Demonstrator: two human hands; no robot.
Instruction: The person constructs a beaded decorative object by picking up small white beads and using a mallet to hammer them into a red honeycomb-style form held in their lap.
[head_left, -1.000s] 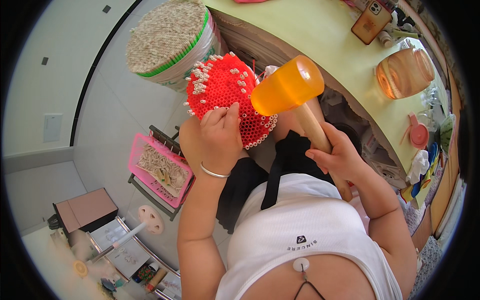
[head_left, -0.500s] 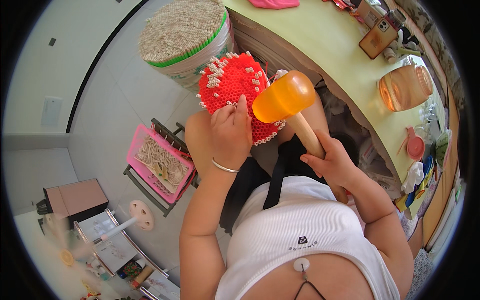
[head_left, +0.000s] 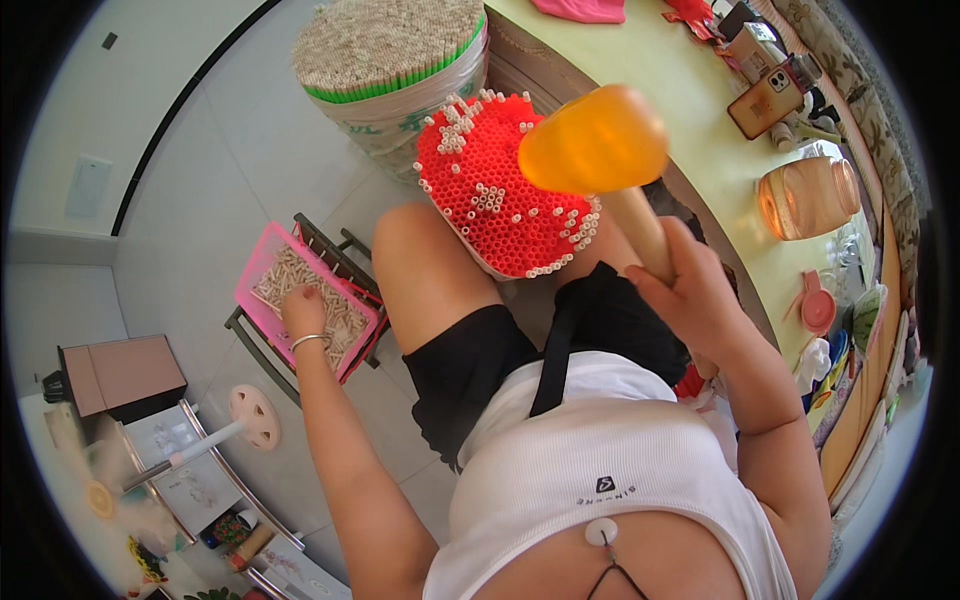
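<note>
Right hand (head_left: 688, 290) grips mallet (head_left: 606, 158), best held steady. Left hand (head_left: 303, 311) (grip indiscernible) is in basket (head_left: 261, 257) left of red bundle (head_left: 470, 172).

Looks like a home rm w/ handwork supplies: tiled floor (head_left: 240, 150), standing fan (head_left: 255, 417) at lower L, floral-patterned fabric (head_left: 835, 70) at upper R. Pale green tabletop (head_left: 745, 205) on R holds everyday bits, e.g. phone (head_left: 765, 103), clear jar (head_left: 806, 199), pink cup (head_left: 817, 306). Pink basket (head_left: 258, 262) of pegs & lg. wrapped stick bundle (head_left: 390, 50) suggest piecework.
</note>
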